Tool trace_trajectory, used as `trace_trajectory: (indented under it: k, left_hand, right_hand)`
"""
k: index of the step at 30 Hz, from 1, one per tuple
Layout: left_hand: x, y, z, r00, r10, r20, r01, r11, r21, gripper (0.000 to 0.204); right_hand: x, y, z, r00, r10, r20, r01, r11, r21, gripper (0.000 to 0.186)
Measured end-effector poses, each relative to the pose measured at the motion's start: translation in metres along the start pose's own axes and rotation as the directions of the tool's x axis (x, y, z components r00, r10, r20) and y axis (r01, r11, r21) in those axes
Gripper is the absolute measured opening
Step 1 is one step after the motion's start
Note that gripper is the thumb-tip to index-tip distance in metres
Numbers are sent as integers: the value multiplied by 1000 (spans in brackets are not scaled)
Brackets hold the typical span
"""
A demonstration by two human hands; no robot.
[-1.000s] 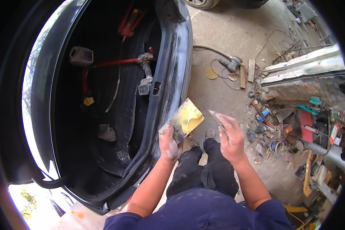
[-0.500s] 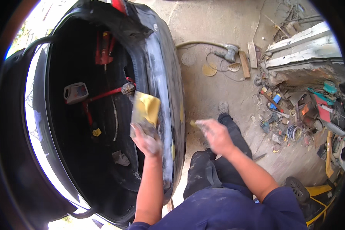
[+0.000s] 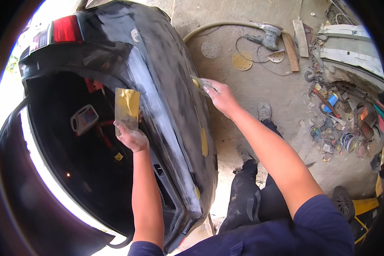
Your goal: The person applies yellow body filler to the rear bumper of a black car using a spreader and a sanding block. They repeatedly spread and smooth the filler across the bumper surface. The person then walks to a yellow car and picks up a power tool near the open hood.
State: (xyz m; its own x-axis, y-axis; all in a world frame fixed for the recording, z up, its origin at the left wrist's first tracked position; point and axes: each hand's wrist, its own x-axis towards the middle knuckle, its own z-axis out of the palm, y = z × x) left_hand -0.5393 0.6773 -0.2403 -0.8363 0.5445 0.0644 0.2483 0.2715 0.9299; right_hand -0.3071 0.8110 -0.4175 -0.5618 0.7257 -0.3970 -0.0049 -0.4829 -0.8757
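My left hand grips the near end of a flat mixing board with yellow putty spread over it. The board is over the edge of the car's open trunk. Reaching forward, my right hand is closed on a putty spreader with yellow on its tip. The spreader's tip is at the outer side of the dark, sanded rear bumper; whether it touches cannot be made out. Two yellow putty patches show on the bumper nearer me, a long one and a smaller one.
In the trunk lie a white jug and red metal parts. A red tail light is at the far corner. On the floor rest a hose-fed sander, sanding discs and wood strips. Scrap is heaped at right.
My right hand has gone from in front of my legs forward to the bumper with the spreader. The view has shifted, bringing more of the car's far corner and tail light into sight.
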Motion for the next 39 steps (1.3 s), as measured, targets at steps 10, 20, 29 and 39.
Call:
trace_trajectory:
  k: [10, 20, 29, 39]
  left_hand:
    - [-5, 2, 5, 998, 50, 49, -54, 995, 79, 77]
    - [-5, 0, 2, 994, 66, 84, -72, 995, 74, 74]
    - [-4, 0, 2, 993, 63, 97, -72, 994, 85, 74]
    - [-4, -3, -1, 992, 77, 98, -85, 993, 79, 77]
  right_hand:
    - [80, 6, 48, 946, -306, -106, 285, 942, -176, 36]
    - [36, 20, 67, 912, -390, -124, 342, 893, -292, 54]
    - [16, 21, 27, 920, -391, -14, 373, 889, -267, 52]
    - [71, 23, 54, 925, -372, -81, 342, 904, -257, 45]
